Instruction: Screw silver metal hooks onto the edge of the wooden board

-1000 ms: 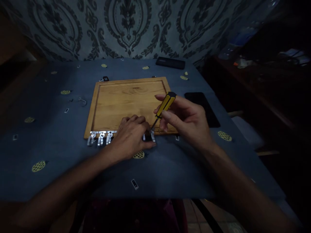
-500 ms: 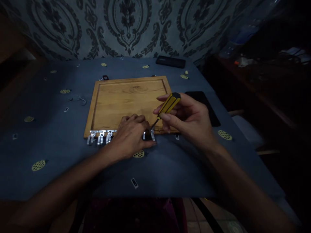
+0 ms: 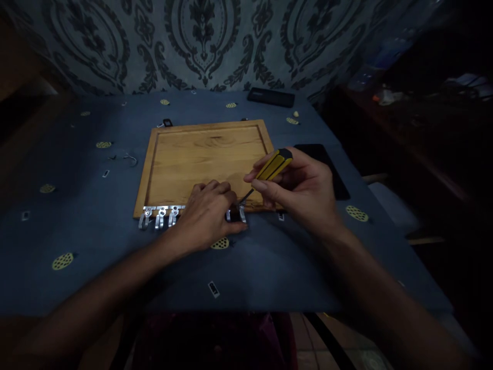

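Gripping the screwdriver (image 3: 274, 164) in the right hand (image 3: 308, 192), with thumb and fingertips closed around its yellow-and-black handle. Leaning the handle back toward the base of the index finger, and slanting the thin shank down and leftward from those fingertips. Bringing the tip to the metal hooks (image 3: 162, 217), just beside the bent fingers of the left hand (image 3: 208, 208). Meeting there the last hook visible to the right of that hand; too dark and small to tell whether seated in a screw.

Laying the left hand palm down over the near edge of the board (image 3: 204, 154), with fingers curled close together and thumb stretched out to the right, near the lower ends of the hooks. Hiding the middle of the row that way, leaving three hooks in sight to the left of the hand and two between fingers and thumb. Cannot tell whether pinching a hook or only pressing down.

Having the board partly under the left hand and spreading away ahead of it, recessed face up. Having one dark slab (image 3: 327, 169) just beyond the right hand, partly hidden by it, and a black case (image 3: 270, 97) well ahead of both hands.
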Demonstrator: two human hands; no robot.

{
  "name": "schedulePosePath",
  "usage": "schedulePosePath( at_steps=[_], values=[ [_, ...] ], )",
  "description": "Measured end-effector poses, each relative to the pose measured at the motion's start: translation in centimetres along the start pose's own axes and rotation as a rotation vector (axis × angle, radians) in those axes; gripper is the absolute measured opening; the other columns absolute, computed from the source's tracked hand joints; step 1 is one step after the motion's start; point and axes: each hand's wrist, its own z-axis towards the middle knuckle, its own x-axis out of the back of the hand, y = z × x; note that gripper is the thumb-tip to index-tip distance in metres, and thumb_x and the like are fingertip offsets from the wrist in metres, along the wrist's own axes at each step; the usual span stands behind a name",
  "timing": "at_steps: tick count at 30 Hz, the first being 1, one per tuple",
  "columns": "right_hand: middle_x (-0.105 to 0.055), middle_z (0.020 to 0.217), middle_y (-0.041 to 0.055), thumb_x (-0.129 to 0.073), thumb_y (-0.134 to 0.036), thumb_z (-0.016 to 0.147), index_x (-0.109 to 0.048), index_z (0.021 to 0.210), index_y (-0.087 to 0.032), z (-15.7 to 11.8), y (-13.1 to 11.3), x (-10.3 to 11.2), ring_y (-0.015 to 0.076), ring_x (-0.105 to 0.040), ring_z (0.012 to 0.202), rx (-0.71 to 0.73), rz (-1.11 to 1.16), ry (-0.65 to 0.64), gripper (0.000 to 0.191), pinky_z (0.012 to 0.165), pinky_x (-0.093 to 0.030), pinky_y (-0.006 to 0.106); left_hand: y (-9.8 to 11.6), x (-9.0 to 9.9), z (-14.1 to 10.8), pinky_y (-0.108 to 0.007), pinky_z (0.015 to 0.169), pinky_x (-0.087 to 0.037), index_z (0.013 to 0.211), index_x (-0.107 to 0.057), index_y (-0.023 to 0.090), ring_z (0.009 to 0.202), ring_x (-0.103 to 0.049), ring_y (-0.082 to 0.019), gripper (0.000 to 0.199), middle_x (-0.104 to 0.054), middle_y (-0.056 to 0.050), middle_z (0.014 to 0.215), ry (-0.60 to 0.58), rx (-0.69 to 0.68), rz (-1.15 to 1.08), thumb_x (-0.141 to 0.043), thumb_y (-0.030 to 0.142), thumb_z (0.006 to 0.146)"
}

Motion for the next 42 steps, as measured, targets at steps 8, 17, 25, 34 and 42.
schedulePosePath(
  at_steps=[8, 17, 25, 34, 42],
  values=[
    [-0.069, 0.072, -0.0016, -0.088, -0.051, 0.080, -0.080, 0.091, -0.023, 0.0, -0.4, 0.3, 0.0092, -0.054, 0.047, -0.001, -0.057, -0.052, 0.031, 0.044, -0.052, 0.026, -0.2, -0.2, 0.0, -0.048, 0.099, -0.045, 0.110, -0.072, 0.018, 0.117, -0.059, -0.033, 0.039, -0.069, -0.009, 0.118, 0.017, -0.008, 0.004, -0.081, 0.047, 0.087],
    [-0.074, 0.078, -0.0010, -0.092, -0.053, 0.074, -0.068, 0.078, -0.027, -0.3, -0.2, -0.7, 0.0112, -0.053, 0.047, 0.066, -0.083, 0.188, 0.035, 0.038, -0.048, 0.028, -0.2, -0.3, -0.1, -0.046, 0.097, -0.044, 0.106, -0.071, 0.016, 0.116, -0.059, -0.033, 0.038, -0.069, -0.009, 0.116, 0.015, -0.008, 0.017, -0.080, 0.048, 0.087],
    [-0.068, 0.071, -0.0025, -0.092, -0.056, 0.074, -0.066, 0.078, -0.027, -0.5, -0.2, -0.6, 0.0106, -0.050, 0.045, 0.051, -0.081, 0.227, 0.039, 0.037, -0.045, 0.028, 0.0, 0.0, -0.1, -0.045, 0.097, -0.043, 0.109, -0.071, 0.016, 0.116, -0.059, -0.032, 0.040, -0.069, -0.008, 0.116, 0.002, 0.004, 0.016, -0.081, 0.047, 0.087],
    [-0.071, 0.083, 0.0007, -0.091, -0.046, 0.078, -0.068, 0.081, -0.029, -0.8, 0.2, -0.7, 0.0177, -0.067, 0.069, 0.063, -0.089, 0.200, 0.029, 0.059, -0.061, 0.033, -0.1, -0.3, -0.2, -0.046, 0.098, -0.043, 0.109, -0.070, 0.016, 0.117, -0.059, -0.032, 0.040, -0.069, -0.007, 0.116, 0.015, -0.001, 0.004, -0.081, 0.048, 0.087],
    [-0.072, 0.080, -0.0008, -0.093, -0.041, 0.076, -0.070, 0.079, -0.025, -0.8, 0.3, -0.7, 0.0142, -0.065, 0.061, 0.093, -0.079, 0.179, 0.028, 0.051, -0.058, 0.028, -0.1, -0.2, -0.1, -0.047, 0.097, -0.044, 0.108, -0.070, 0.016, 0.115, -0.059, -0.033, 0.040, -0.069, -0.008, 0.116, 0.010, -0.002, 0.009, -0.081, 0.048, 0.087]
  ],
)
